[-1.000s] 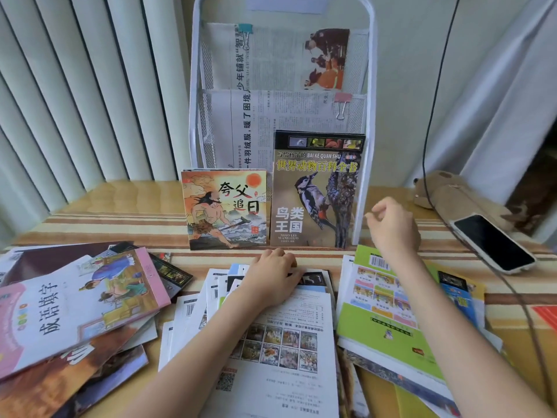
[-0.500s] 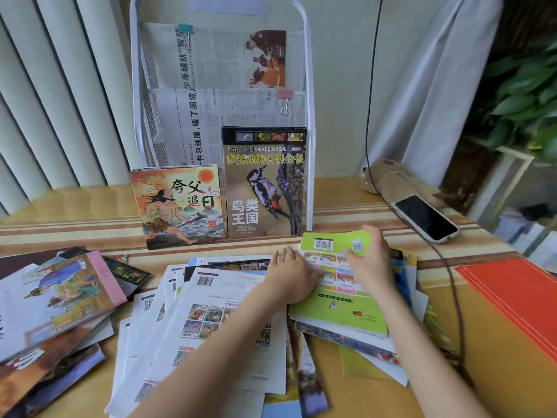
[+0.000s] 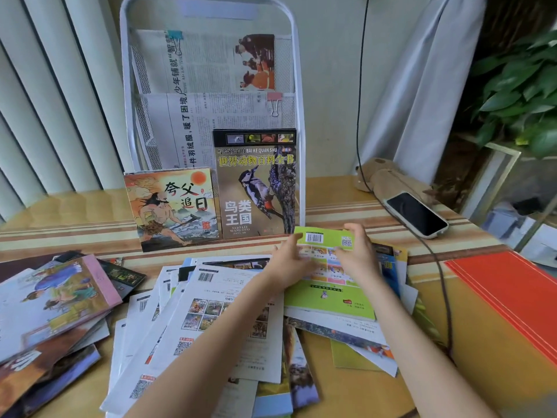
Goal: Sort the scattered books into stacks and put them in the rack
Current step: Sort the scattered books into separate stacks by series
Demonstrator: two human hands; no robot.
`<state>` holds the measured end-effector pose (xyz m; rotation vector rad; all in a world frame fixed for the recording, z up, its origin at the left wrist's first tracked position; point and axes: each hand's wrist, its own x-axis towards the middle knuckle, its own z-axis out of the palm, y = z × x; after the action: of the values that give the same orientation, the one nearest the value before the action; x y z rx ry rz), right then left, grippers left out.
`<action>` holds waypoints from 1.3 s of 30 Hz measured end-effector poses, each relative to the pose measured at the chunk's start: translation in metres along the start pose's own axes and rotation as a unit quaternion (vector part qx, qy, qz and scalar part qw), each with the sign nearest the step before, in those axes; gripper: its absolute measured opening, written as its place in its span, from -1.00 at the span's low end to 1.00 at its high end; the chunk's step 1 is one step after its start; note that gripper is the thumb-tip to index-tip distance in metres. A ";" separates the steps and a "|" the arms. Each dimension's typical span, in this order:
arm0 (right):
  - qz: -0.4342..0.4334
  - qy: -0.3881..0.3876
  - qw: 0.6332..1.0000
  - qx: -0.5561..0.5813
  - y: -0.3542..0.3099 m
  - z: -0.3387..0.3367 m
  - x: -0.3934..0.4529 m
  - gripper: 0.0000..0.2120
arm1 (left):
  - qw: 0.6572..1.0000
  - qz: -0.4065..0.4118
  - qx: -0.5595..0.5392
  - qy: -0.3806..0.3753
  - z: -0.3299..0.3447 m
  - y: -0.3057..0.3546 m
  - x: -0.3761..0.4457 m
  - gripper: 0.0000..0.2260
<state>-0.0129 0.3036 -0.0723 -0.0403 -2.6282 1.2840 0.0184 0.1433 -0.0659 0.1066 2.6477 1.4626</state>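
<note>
Nearest, a fan of thin white-backed booklets point(image 3: 229, 315) lay overlapping on the wooden table point(image 3: 488, 372), their glossy backs printed with barcodes and small picture grids. Just beyond them, both hands met on a green paperback point(image 3: 328, 300) topping the right-hand pile. Left hand point(image 3: 291, 260) pressed flat on its near-left part, fingers spread, thumb at the far edge; right hand point(image 3: 358, 254) curled over the far edge, pinching it so the soft cover bent upward. Left of these, a slanted heap of colourful picture books point(image 3: 54, 300) sprawled. Farther back, two books stood upright in the white wire rack point(image 3: 298, 131).
</note>
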 end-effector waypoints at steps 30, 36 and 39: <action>0.099 -0.167 0.898 0.395 -0.074 -0.020 -0.044 -0.44 | 0.999 -0.036 0.033 0.008 -0.124 -0.035 -0.103 -0.26; 0.067 -0.221 0.898 0.374 -0.090 -0.001 -0.061 -0.55 | 0.986 -0.121 0.075 0.085 -0.130 -0.080 -0.132 0.10; 0.031 -0.243 0.910 0.336 -0.097 0.020 -0.069 -0.54 | 0.985 -0.062 0.063 0.145 -0.126 -0.089 -0.139 -0.27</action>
<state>0.0568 0.2201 -0.0204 0.3512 -2.3694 2.4094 0.1384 -0.0261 -0.0655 -0.2764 2.9126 1.3622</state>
